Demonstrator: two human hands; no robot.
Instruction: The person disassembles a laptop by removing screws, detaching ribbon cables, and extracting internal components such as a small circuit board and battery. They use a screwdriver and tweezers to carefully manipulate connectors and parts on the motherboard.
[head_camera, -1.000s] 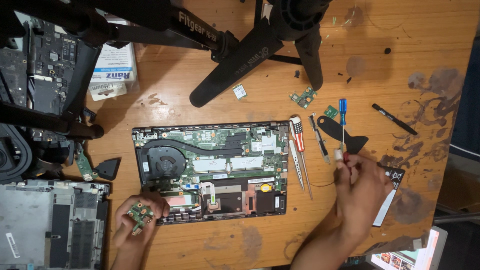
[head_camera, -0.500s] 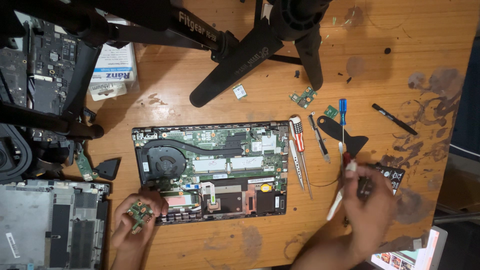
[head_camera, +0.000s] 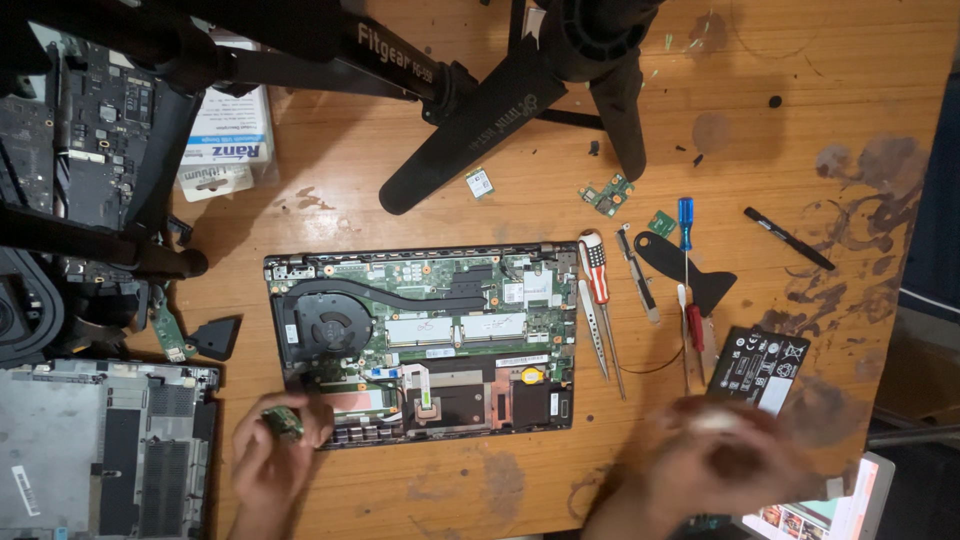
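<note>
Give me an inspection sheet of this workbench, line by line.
Surface: wooden table, stained and scuffed.
Job's things: opened laptop base, fan and boards exposed; small green circuit board in the left hand.
Clutter: screwdrivers, black spudger, flat black battery pack, loose small boards, grey laptop cover.
Hands: left hand's fingers closed on the circuit board; right hand motion-blurred, contents unclear.
Cables: thin wire beside the laptop base.
Surroundings: black tripod legs, white box, another dismantled board at the left.

white and blue box (head_camera: 228, 140) upper left under tripod leg, lit screen (head_camera: 820, 512) bottom right, white-labelled black battery (head_camera: 757, 368)
</note>
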